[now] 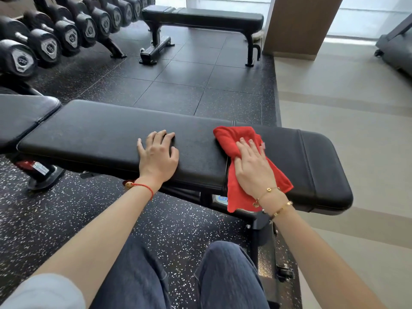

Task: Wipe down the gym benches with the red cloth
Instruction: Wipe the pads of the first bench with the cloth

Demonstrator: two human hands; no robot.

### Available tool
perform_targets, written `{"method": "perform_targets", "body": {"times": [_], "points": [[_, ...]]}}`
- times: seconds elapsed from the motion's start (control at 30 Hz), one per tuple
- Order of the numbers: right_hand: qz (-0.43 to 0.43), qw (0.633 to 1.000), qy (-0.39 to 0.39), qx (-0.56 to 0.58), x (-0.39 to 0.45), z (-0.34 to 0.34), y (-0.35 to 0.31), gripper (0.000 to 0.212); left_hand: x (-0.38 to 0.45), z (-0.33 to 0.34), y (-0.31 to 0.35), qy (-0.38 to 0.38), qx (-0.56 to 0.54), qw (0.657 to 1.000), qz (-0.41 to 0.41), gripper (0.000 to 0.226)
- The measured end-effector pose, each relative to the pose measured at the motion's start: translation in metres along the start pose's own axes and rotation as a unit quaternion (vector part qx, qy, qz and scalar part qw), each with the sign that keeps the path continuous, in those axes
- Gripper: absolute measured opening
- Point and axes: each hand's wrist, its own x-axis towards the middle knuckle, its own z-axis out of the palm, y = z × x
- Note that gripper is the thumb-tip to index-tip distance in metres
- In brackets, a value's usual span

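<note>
Red cloth (237, 150) partly covered by right hand (254, 168); near bench (89, 134) frame largely hidden beneath its pad.

- My right hand (254, 168) presses the red cloth (236, 141) flat on the near bench (89, 134), over its pad seam.
- My left hand (158, 156) rests, fingers spread, on the long pad.
- A second bench (214, 17) stands beyond, beside the dumbbell rack (66, 34).

A black padded worktop (100, 139) is lying across the speckled floor (66, 219). A red cloth (231, 139) is lying over its seam, and both hands are resting flat on it.
</note>
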Motion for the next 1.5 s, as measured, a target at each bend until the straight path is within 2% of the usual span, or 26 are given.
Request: {"method": "perform_targets", "body": {"times": [0.17,0.3,0.43,0.53,0.63,0.77,0.83,0.9,0.97,1.07,1.27,1.37,1.5], "points": [[0.053,0.996,-0.049,0.043,0.05,-0.001,-0.004,0.053,-0.002,-0.001,0.006,-0.024,0.016,1.0,0.0,0.047],[-0.009,0.997,-0.073,0.027,0.056,0.003,-0.023,0.055,-0.002,0.0,0.011,-0.026,0.011,1.0,0.004,0.043],[-0.061,0.997,-0.041,0.026,0.023,0.006,-0.025,0.056,-0.002,0.004,0.027,-0.023,-0.011,0.999,0.022,0.041],[-0.051,0.999,-0.018,-0.003,0.009,0.003,-0.011,0.055,-0.003,0.009,0.036,-0.02,-0.02,0.999,0.029,0.04],[-0.036,0.999,-0.032,-0.006,0.013,0.001,-0.008,0.054,-0.005,0.012,0.034,0.007,-0.017,0.999,0.028,0.039],[-0.046,0.995,-0.027,0.08,0.017,-0.001,-0.007,0.051,-0.005,0.012,0.034,0.029,-0.026,0.999,0.025,0.037],[-0.02,0.99,0.028,0.138,0.016,-0.004,-0.001,0.052,-0.004,0.012,0.034,0.036,-0.026,0.999,0.027,0.039],[0.032,0.991,0.052,0.117,0.016,-0.008,0.009,0.06,-0.004,0.013,0.034,0.039,-0.028,0.998,0.028,0.04],[0.077,0.995,0.015,0.066,0.014,-0.01,0.017,0.068,-0.005,0.014,0.033,0.04,-0.03,0.998,0.028,0.04],[0.097,0.993,-0.028,0.056,0.011,-0.011,0.023,0.072,-0.005,0.014,0.032,0.041,-0.034,0.998,0.025,0.042],[0.074,0.993,0.047,0.076,0.01,-0.009,0.019,0.054,-0.006,0.014,0.033,0.044,-0.043,0.998,0.02,0.043],[0.073,0.99,0.055,0.109,0.012,-0.007,0.013,0.043,-0.007,0.014,0.033,0.043,-0.041,0.998,0.018,0.043],[0.073,0.97,0.059,0.224,0.021,-0.009,0.005,0.03,-0.007,0.014,0.033,0.038,-0.039,0.998,0.023,0.044]]}}
